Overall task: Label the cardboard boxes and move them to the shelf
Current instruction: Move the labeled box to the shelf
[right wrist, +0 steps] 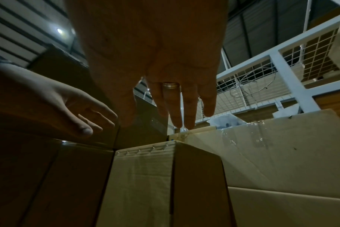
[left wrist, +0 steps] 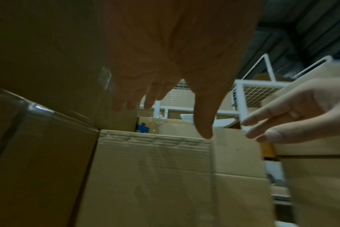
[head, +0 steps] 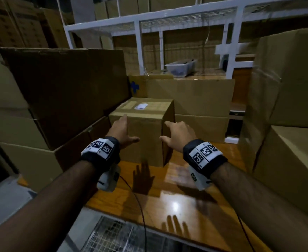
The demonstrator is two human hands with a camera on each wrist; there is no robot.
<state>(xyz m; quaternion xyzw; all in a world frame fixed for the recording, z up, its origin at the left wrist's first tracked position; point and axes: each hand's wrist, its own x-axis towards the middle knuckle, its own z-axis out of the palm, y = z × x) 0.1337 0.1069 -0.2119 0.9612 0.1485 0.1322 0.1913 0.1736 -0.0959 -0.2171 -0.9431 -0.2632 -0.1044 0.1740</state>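
Left hand (head: 121, 131): fingers straight, spread, beside the box (head: 142, 135); contact unclear.
Right hand (head: 176, 134): fingers straight, apart, near its corner.
Label (head: 141, 106): print unreadable.

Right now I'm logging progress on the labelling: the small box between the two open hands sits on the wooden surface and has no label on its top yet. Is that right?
Not quite. The small box does sit on the wooden surface between the open left hand and right hand, but its top already carries a white label, as the head view shows.
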